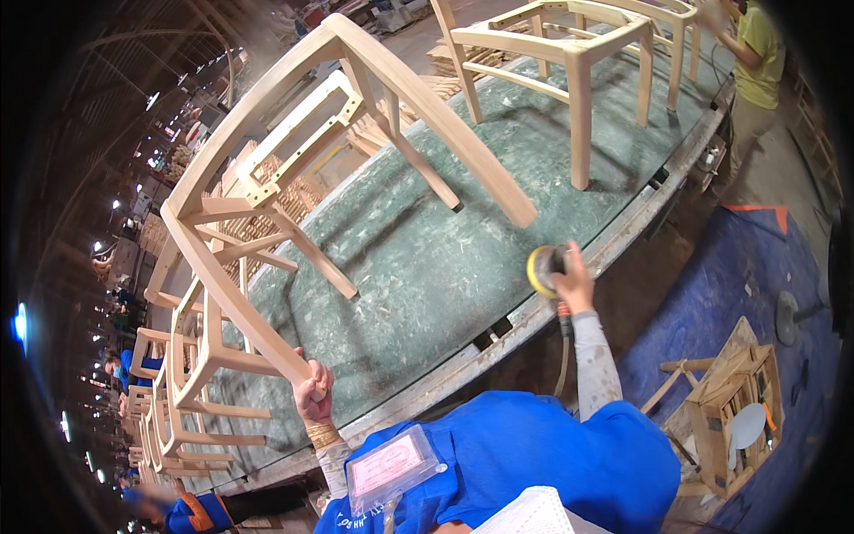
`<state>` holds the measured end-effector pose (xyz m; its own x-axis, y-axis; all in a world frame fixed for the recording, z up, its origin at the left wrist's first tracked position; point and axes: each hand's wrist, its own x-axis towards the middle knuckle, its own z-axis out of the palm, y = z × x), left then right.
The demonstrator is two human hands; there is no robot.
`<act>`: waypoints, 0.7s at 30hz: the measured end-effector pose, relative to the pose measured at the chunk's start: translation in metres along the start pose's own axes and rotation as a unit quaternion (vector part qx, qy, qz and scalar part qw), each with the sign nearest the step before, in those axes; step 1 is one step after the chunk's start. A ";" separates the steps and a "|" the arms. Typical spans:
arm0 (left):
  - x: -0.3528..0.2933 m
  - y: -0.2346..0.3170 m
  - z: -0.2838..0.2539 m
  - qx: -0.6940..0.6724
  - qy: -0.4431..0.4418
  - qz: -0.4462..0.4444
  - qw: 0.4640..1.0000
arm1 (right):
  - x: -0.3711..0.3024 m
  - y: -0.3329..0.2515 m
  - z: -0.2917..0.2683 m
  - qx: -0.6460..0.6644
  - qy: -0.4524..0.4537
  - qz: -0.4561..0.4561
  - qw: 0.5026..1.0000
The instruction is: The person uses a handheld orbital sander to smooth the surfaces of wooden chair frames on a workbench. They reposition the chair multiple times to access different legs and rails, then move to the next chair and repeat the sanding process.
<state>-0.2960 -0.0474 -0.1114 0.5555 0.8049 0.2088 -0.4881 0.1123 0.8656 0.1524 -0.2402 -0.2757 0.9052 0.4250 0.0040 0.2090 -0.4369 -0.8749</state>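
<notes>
Chair frame (265, 194) under the left hand, sander in the right

Head view: pale, bare wood, upper left to centre, tipped over on the green table (418, 294). Left hand (315, 393), lower centre-left, wrapped round the end of one long member. Right hand (576, 280), right of centre, well apart from the left, gripping a round sander (541, 271) with yellow rim; hose (566, 356) trailing down. Sander clear of the wood; contact with table: cannot tell. More chairs (580, 116) upper right. Co-worker in yellow-green shirt (759, 53), upper right edge.
</notes>
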 end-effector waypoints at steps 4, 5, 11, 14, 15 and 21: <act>0.000 0.000 0.005 -0.001 -0.013 -0.005 1.000 | 0.000 -0.042 -0.081 0.118 0.139 -0.090 0.979; -0.003 -0.001 0.003 0.003 -0.007 -0.005 1.000 | -0.001 -0.061 -0.095 0.162 0.136 -0.128 0.969; -0.008 -0.004 0.003 0.032 0.015 -0.008 0.999 | -0.007 -0.176 -0.131 0.136 0.065 -0.292 0.944; -0.009 -0.006 0.003 0.048 0.022 -0.011 0.999 | -0.001 -0.207 -0.119 0.038 0.057 -0.319 0.945; -0.011 -0.006 0.005 0.056 0.023 -0.009 0.998 | 0.002 -0.211 -0.113 0.021 0.048 -0.320 0.946; -0.020 -0.012 0.010 0.079 0.041 -0.019 0.996 | -0.010 -0.198 -0.114 0.015 0.052 -0.326 0.944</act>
<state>-0.2945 -0.0703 -0.1213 0.5111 0.8478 0.1416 -0.3515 0.0558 0.9345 0.1444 -0.2481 -0.0475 0.6202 0.5151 0.5916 0.7241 -0.0861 -0.6843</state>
